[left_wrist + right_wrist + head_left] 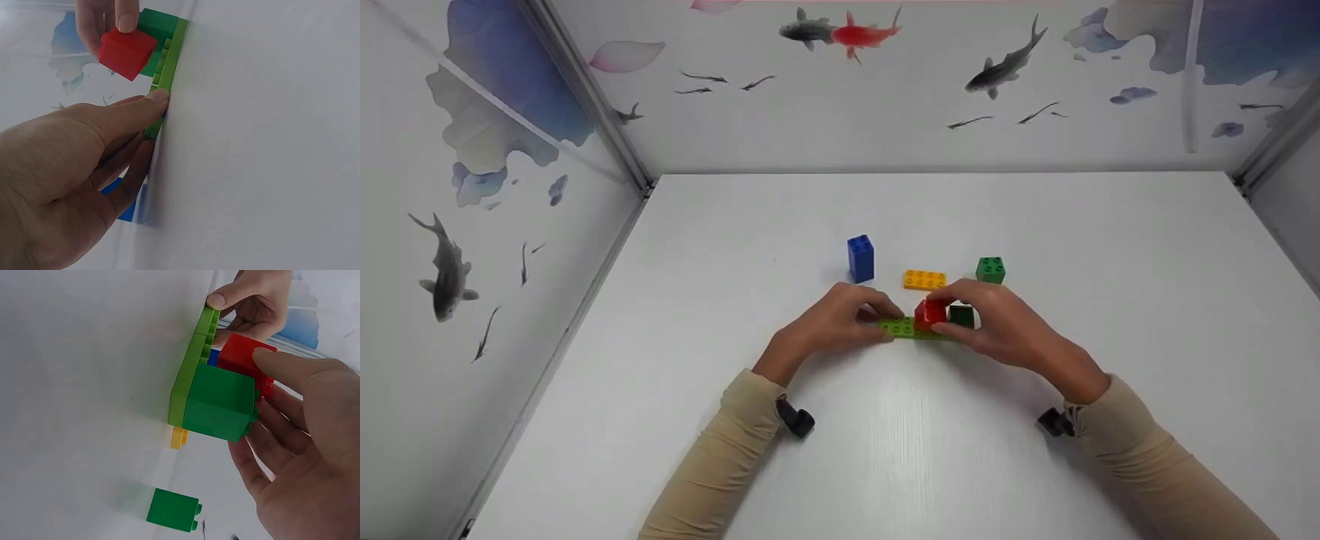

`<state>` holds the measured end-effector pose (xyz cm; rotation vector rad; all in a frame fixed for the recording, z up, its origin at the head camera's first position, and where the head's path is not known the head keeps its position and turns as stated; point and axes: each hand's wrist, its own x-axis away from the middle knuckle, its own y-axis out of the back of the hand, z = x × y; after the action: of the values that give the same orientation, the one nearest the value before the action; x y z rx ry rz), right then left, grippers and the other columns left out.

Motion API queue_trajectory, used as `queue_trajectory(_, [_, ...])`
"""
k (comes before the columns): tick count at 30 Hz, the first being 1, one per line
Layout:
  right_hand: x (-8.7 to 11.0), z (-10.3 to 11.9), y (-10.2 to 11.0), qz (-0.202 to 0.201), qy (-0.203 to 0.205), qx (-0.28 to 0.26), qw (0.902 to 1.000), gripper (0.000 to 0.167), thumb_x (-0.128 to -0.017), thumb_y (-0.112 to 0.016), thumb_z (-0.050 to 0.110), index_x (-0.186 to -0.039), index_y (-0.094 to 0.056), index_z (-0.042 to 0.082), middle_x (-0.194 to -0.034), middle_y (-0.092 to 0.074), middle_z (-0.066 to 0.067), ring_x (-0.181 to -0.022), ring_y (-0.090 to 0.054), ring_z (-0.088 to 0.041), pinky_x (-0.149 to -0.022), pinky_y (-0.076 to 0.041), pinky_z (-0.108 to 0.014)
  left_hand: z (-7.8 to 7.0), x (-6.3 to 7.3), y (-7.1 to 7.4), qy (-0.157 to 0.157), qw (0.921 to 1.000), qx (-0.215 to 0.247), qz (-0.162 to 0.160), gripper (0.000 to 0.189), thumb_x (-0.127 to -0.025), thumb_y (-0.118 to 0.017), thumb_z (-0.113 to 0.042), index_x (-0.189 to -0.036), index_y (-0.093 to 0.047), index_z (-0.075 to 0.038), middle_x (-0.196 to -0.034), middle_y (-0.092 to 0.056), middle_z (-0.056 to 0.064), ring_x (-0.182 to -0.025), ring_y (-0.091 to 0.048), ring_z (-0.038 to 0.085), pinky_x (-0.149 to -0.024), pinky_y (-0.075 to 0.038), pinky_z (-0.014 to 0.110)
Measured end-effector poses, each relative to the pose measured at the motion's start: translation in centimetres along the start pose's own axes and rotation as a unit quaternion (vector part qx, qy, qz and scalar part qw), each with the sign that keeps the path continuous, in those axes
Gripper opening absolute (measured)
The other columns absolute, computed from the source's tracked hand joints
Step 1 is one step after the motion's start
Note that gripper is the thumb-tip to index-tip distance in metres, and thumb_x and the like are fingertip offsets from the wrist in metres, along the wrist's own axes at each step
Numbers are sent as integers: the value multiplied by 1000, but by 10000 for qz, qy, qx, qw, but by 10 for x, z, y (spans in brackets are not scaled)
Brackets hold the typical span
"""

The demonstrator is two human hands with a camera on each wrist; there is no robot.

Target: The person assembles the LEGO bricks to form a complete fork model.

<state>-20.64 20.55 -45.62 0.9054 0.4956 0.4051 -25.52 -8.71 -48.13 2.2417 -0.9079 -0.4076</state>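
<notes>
A long light-green building plate [898, 327] lies on the white table, and my left hand [847, 319] pinches its left end between thumb and fingers. On the plate's right end stands a dark green block [219, 402], studs up. My right hand [997, 319] grips a red block [931, 313] between thumb and fingers. In the left wrist view the red block [128, 53] is tilted and sits above the plate's studs [160, 70], left of the dark green block as seen from the head.
Behind the hands stand a tall blue block [861, 259], a flat yellow plate [925, 280] and a second green block [991, 270]. White panels with painted fish [1005, 67] enclose the table [720, 225] at the back and sides.
</notes>
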Motion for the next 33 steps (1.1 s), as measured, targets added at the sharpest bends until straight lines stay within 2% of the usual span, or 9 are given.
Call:
queue_trajectory(6, [0, 2, -1, 173, -225, 164, 9995, 41, -93, -88, 23, -131, -75, 15, -120, -79, -1, -108, -72, -19, -95, -66, -41, -2, -1, -1, 50, 10000, 2, 39, 30, -99, -80, -16, -129, -80, -18, -120, -79, -8, -111, -72, 7, -107, -59, 28])
queue_trajectory(14, [1, 2, -4, 186, -397, 220, 9988, 42, -94, -87, 25, -132, -75, 14, -122, -79, -2, -111, -73, -22, -97, -65, -43, -2, -3, 0, 7, 10000, 74, 52, 29, -98, -81, -15, -127, -80, -18, -120, -80, -6, -110, -73, 9, -106, -60, 29])
queue_trajectory(21, [-1, 2, -4, 188, -445, 171, 9987, 40, -94, -87, 27, -131, -76, 14, -122, -80, -2, -112, -74, -22, -98, -65, -45, -2, -2, 0, 84, 9999, 96, 36, 29, -98, -82, -15, -127, -80, -16, -121, -81, -5, -111, -73, 11, -106, -60, 29])
queue_trajectory(29, [-7, 7, -3, 305, -474, 177, 9983, 37, -94, -87, 26, -128, -78, 14, -118, -81, -2, -107, -73, -23, -98, -64, -46, -1, -2, 0, 18, 9999, 105, 25, 29, -98, -81, -15, -128, -80, -17, -121, -80, -6, -111, -73, 11, -107, -59, 29])
queue_trajectory(33, [-7, 9, -4, 316, -516, 297, 9977, 38, -94, -87, 24, -129, -79, 12, -120, -81, -4, -111, -74, -25, -100, -64, -48, -1, -1, 0, 73, 9999, 145, 36, 30, -98, -81, -16, -128, -80, -18, -121, -79, -7, -111, -72, 10, -108, -59, 29])
